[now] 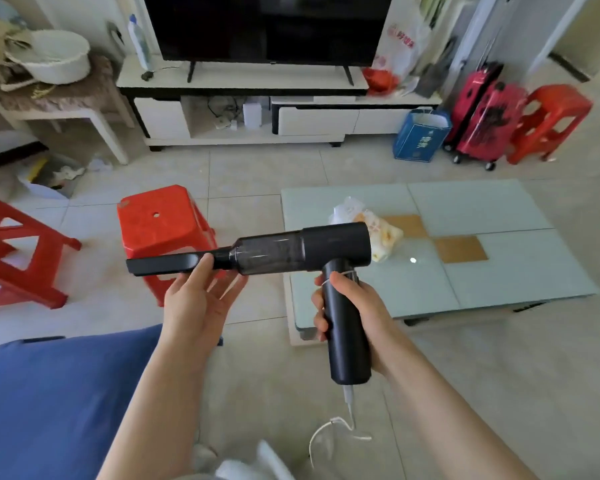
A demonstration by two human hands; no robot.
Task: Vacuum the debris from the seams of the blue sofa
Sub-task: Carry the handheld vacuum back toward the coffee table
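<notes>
A black handheld vacuum [291,251] is held in mid-air in front of me, its flat crevice nozzle [163,265] pointing left. My right hand [347,306] grips the vacuum's upright handle, from which a white cord [347,407] hangs. My left hand [198,299] is under the nozzle with the palm up; its thumb touches the nozzle's base and the fingers are spread and relaxed. The blue sofa [49,393] fills the lower left corner, below and left of the vacuum. No seam or debris is visible on it.
A glass coffee table [499,265] with a plastic bag [381,233] stands to the right. A red stool [163,223] is behind the nozzle, another red stool [11,251] at far left. A TV stand [257,109], red suitcase [478,119] and blue bag [421,136] line the far wall.
</notes>
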